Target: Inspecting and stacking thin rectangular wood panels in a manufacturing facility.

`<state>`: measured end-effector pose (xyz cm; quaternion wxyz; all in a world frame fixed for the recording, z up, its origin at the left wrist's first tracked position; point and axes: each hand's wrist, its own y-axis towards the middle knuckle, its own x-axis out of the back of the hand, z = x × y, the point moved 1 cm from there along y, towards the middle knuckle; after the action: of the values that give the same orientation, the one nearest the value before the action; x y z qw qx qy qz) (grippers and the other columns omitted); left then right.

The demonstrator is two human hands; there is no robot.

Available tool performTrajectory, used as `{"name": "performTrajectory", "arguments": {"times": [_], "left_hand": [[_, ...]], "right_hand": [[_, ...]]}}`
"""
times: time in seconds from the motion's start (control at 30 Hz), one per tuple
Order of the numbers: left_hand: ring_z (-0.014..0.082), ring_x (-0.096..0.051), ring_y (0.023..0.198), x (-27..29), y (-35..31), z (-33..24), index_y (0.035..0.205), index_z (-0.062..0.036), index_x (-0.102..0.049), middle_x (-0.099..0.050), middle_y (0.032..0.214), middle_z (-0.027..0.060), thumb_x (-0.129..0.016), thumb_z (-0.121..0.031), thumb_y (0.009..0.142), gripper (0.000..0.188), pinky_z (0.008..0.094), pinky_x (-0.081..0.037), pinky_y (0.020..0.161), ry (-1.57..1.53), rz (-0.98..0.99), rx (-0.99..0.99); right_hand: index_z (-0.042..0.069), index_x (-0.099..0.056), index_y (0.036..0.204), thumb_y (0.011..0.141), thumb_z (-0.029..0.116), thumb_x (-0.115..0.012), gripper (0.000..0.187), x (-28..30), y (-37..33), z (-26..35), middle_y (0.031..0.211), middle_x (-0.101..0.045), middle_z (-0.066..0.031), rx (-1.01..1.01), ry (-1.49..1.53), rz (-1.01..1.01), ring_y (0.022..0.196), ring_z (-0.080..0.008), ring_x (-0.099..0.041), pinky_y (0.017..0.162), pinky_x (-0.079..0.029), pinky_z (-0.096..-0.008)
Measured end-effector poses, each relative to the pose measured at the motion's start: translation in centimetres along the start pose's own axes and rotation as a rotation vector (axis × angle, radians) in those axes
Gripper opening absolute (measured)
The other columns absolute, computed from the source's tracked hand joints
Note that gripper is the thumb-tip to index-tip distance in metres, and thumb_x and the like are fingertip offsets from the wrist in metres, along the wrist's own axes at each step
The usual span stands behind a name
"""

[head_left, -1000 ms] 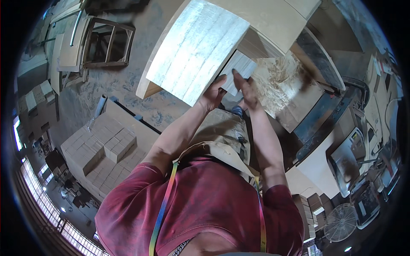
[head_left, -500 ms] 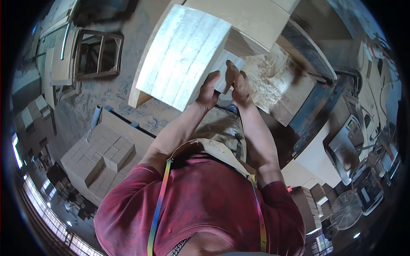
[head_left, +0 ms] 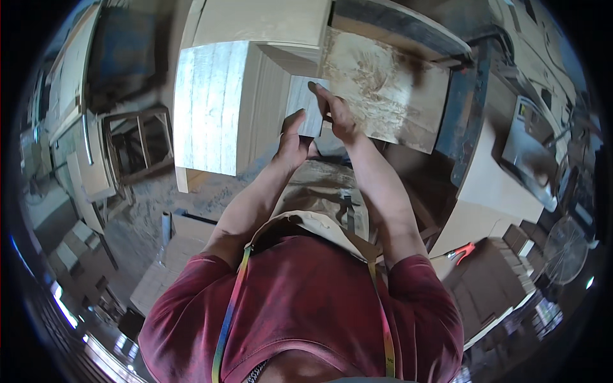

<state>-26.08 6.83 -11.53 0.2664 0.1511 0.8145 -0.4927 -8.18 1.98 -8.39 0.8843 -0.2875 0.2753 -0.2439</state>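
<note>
While both hands close on it, the small wooden block sits upright between them — left hand gripping its lower edge, right hand wrapping its right side — beside the large pale box, before the sawdust-strewn board.

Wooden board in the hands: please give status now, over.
Left hand and right hand both grip the small wooden board. Board upright, beside the large pale box. Sawdust-covered panel just beyond.

Both forearms reach toward twelve o'clock; the left hand and right hand face each other, fingers extended, gripping.
</note>
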Motion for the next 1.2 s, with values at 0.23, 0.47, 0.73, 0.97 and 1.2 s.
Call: {"name": "performTrajectory", "arguments": {"times": [0.23,0.47,0.73,0.97,1.2], "left_hand": [[0.0224,-0.069,0.124,2.3,4.3,-3.9,0.136,-0.0146,-0.072,-0.076,0.133,0.0065,-0.082,-0.034,0.1,0.043,0.0411,-0.052,0.112,-0.093,0.14,0.172],[0.0279,-0.07,0.124,3.8,10.6,-9.3,0.139,-0.0142,-0.071,-0.076,0.133,0.0093,-0.077,-0.041,0.102,0.047,0.045,-0.056,0.107,-0.006,0.008,0.204],[0.0321,-0.07,0.121,-0.2,16.5,-16.6,0.16,-0.0124,-0.058,-0.064,0.152,0.0135,-0.078,-0.039,0.104,0.065,0.0388,-0.06,0.088,0.337,-0.1,0.424],[0.0269,-0.067,0.089,2.1,20.7,-17.6,0.122,-0.003,-0.072,-0.069,0.101,0.0141,-0.086,-0.041,0.097,0.047,0.0377,-0.056,0.073,1.078,0.145,0.246],[0.0233,-0.06,0.071,-2.8,21.5,-11.7,0.105,-0.0036,-0.072,-0.061,0.083,0.0111,-0.089,-0.033,0.092,0.037,0.035,-0.049,0.053,2.167,0.109,0.144]], "right_hand": [[-0.004,-0.076,0.11,0.086,0.066,-0.087,0.074,-3.3,4.4,-3.4,0.09,-0.071,-0.0103,-0.022,-0.041,-0.224,0.08,-0.0211,-0.068,0.073,-0.058,-0.0365],[0.0,-0.074,0.095,0.097,0.056,-0.081,0.056,-9.2,6.7,-4.4,0.086,-0.069,-0.0068,0.306,0.397,-0.363,0.074,-0.0183,-0.062,0.068,-0.053,-0.0333],[0.014,-0.074,0.13,0.116,0.051,-0.059,0.042,-5.6,1.1,-14.6,0.116,-0.078,-0.0086,0.066,0.413,-0.192,0.108,-0.0196,-0.072,0.069,-0.048,-0.0326],[-0.002,-0.079,0.102,0.099,0.05,-0.079,0.052,-3.3,-17.8,-38.9,0.084,-0.073,-0.0082,-0.237,0.298,-1.063,0.061,-0.0163,-0.06,0.059,-0.05,-0.0302],[0.003,-0.08,0.097,0.104,0.042,-0.07,0.041,-14.8,-25.7,-56.7,0.082,-0.072,-0.0134,-0.575,0.981,-1.548,0.072,-0.0228,-0.066,0.06,-0.053,-0.038]]}}
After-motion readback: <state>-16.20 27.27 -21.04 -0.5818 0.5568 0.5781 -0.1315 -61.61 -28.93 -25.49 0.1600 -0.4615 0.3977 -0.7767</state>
